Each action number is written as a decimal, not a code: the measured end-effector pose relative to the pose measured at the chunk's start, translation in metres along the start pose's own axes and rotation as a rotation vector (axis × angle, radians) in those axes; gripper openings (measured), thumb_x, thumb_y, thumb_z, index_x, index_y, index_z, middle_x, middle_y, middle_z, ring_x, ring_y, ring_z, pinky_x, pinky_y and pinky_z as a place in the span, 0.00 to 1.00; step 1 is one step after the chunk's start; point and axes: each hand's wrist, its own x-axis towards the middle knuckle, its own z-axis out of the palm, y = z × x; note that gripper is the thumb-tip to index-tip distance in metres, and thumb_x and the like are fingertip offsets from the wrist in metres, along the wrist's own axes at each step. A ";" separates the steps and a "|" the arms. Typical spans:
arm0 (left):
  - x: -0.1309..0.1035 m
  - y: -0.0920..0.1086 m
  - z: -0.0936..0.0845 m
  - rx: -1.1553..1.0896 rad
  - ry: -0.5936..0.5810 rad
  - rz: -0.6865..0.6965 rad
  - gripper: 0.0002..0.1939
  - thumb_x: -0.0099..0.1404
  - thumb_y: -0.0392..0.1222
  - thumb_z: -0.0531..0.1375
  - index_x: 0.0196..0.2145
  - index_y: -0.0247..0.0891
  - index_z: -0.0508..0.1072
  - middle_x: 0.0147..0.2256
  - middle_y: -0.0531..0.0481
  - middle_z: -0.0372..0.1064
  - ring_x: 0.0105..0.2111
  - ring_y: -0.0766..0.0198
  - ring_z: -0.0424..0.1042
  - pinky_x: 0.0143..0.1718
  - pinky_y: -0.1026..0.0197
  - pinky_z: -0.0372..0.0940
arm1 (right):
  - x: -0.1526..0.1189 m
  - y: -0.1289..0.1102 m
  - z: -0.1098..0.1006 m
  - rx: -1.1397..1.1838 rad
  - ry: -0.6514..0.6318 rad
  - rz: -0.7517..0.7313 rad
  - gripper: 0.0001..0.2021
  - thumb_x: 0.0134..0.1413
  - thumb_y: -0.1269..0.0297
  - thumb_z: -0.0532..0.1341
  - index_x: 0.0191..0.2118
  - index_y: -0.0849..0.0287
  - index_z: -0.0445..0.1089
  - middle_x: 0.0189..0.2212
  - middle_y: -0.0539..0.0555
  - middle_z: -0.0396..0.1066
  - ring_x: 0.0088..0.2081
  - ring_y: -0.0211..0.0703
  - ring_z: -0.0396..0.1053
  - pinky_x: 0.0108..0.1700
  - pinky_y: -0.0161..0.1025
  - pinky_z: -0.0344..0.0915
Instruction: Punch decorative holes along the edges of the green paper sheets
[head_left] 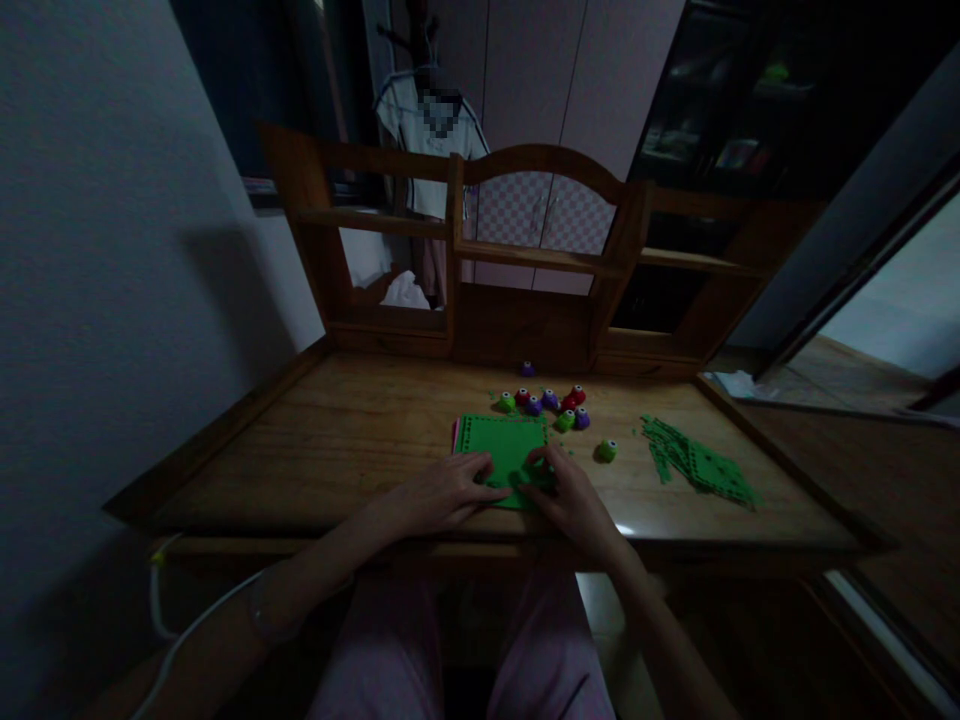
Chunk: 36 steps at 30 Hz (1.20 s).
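A green sheet (pixel 504 445) with a row of small punched holes along its edges lies near the front of the desk, and a pink edge shows beneath it at the left. My left hand (pixel 454 487) rests over its lower left part, fingers bent and thumb stretched apart from them. On the lower right part of the sheet lies my right hand (pixel 571 500), its thumb and forefinger apart with the tips on the sheet. Just beyond are several small rounded red, purple and green pieces with white eye-like spots, among them a light green piece (pixel 607 451) nearest my right hand.
To the right lies a pile of green perforated strips and scraps (pixel 697 462). A lone purple piece (pixel 528 369) sits farther back. The wooden desk (pixel 337 430) has a shelf unit (pixel 536 258) along its back. A white cable (pixel 195 620) hangs by my left forearm.
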 end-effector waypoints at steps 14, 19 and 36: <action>-0.006 0.013 -0.009 0.100 0.027 -0.016 0.23 0.63 0.39 0.55 0.56 0.53 0.65 0.54 0.45 0.57 0.55 0.49 0.55 0.59 0.38 0.43 | -0.036 -0.031 0.011 -0.352 0.026 -0.208 0.20 0.59 0.70 0.55 0.57 0.51 0.65 0.65 0.52 0.49 0.65 0.54 0.46 0.63 0.60 0.49; -0.006 0.011 -0.007 0.092 0.065 -0.003 0.23 0.63 0.39 0.56 0.55 0.55 0.66 0.55 0.46 0.56 0.58 0.50 0.52 0.60 0.37 0.42 | -0.041 -0.017 0.002 -0.360 0.011 -0.214 0.19 0.59 0.70 0.55 0.55 0.50 0.67 0.64 0.51 0.51 0.65 0.54 0.46 0.62 0.60 0.51; -0.023 0.012 0.005 0.174 0.169 -0.041 0.23 0.64 0.45 0.56 0.57 0.53 0.64 0.61 0.48 0.50 0.64 0.48 0.42 0.62 0.36 0.39 | -0.060 -0.001 0.006 -0.398 0.105 -0.123 0.21 0.61 0.71 0.53 0.59 0.55 0.63 0.59 0.55 0.62 0.62 0.50 0.56 0.60 0.54 0.58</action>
